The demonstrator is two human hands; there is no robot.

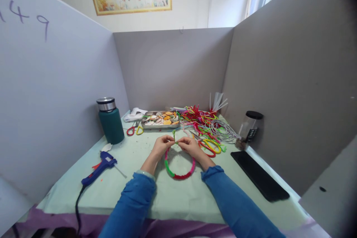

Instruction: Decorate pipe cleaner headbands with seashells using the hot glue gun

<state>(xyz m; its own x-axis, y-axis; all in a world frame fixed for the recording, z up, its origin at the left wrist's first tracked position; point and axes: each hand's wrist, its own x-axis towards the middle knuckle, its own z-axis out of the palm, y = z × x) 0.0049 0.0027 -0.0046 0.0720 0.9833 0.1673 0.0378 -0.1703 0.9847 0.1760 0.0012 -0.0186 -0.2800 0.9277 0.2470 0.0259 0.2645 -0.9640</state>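
Note:
A ring wrapped in pink, green and red fuzzy pipe cleaner [182,177] lies on the pale green cloth, its far side partly hidden by my hands. At that far side my left hand [162,145] pinches a green pipe cleaner [174,134], whose short end sticks up between the hands. My right hand [190,146] closes on the same green piece, fingertips nearly meeting those of the left. Just right of my right hand lie scissors with red and yellow handles [212,146].
At the back stand a metal tray of small flat pieces [161,126] and a heap of coloured pipe cleaners [198,115]. On the left are a green bottle [111,124], a blue glue gun [96,171] and more scissors [130,131]. A black phone-like slab [259,176] and a clear jar [250,128] are right.

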